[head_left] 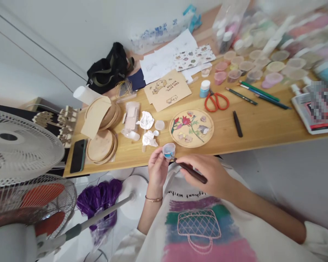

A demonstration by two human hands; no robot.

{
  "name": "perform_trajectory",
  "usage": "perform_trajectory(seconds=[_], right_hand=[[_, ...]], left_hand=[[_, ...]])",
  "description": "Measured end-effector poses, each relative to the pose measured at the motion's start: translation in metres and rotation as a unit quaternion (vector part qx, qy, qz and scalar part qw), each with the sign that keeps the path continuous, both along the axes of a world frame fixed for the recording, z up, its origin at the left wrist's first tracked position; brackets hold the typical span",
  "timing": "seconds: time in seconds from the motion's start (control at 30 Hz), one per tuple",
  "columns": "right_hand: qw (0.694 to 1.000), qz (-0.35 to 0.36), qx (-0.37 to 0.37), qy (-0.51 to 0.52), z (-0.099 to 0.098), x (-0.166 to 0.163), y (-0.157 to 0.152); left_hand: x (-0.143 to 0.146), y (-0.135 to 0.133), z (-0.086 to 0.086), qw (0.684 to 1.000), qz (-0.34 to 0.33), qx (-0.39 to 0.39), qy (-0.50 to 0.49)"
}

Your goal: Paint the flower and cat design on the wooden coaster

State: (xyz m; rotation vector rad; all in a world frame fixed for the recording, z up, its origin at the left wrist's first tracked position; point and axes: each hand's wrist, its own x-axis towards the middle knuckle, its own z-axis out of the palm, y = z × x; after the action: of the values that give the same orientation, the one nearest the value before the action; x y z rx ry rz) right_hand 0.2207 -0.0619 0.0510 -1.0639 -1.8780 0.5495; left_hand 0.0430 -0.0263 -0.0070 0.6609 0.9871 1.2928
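A long wooden counter [262, 127] is running across the view from eight o'clock up towards two o'clock. A white standing fan [19, 149] is filling the nine o'clock edge, off the counter. At eleven o'clock of the counter's middle a black bag [109, 67] is slumping against the wall. A stack of plain wooden discs [101, 145] is sitting towards the counter's left end, with a dark phone [78, 155] lying just beside it at nine o'clock.

Near the counter's front edge a round painted plaque [191, 127], showing a red flower on a green stem, is lying flat. Red-handled scissors [216, 101] are resting at one o'clock of it, and crumpled white tissue [147, 120] is lying at nine o'clock of it.

Both hands are working just in front of the counter's edge, over the person's lap. The left hand [157, 168] is pinching a small clear cup [169, 150] between thumb and fingertips, holding it upright at seven o'clock of the plaque, close to it but off the counter. Blue paint is showing inside. The right hand [207, 174], at four o'clock of the cup, is closing around the dark handle of a brush [192, 171], whose tip is dipping over the cup's rim at five o'clock.
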Motion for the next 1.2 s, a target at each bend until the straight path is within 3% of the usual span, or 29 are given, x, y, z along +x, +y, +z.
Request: perform_trajectory(seconds=[0.2,0.47,0.87,1.2], right_hand=[[0.999,-0.010,0.032,-0.010,-0.003,-0.003,-0.003],[1.000,0.030,0.005,-0.001,-0.014,-0.006,-0.006],[0.999,0.027,-0.023,-0.010,-0.013,-0.006,-0.003],[1.000,0.020,-0.010,0.004,-0.012,-0.004,-0.003]], left_hand=[[-0.001,0.001,-0.001,1.000,-0.004,0.005,0.005],[-0.005,0.001,-0.002,0.999,-0.017,-0.009,0.027],[-0.002,-0.003,0.002,0.997,-0.044,0.005,0.058],[0.002,-0.002,0.005,0.998,-0.028,0.017,0.053]])
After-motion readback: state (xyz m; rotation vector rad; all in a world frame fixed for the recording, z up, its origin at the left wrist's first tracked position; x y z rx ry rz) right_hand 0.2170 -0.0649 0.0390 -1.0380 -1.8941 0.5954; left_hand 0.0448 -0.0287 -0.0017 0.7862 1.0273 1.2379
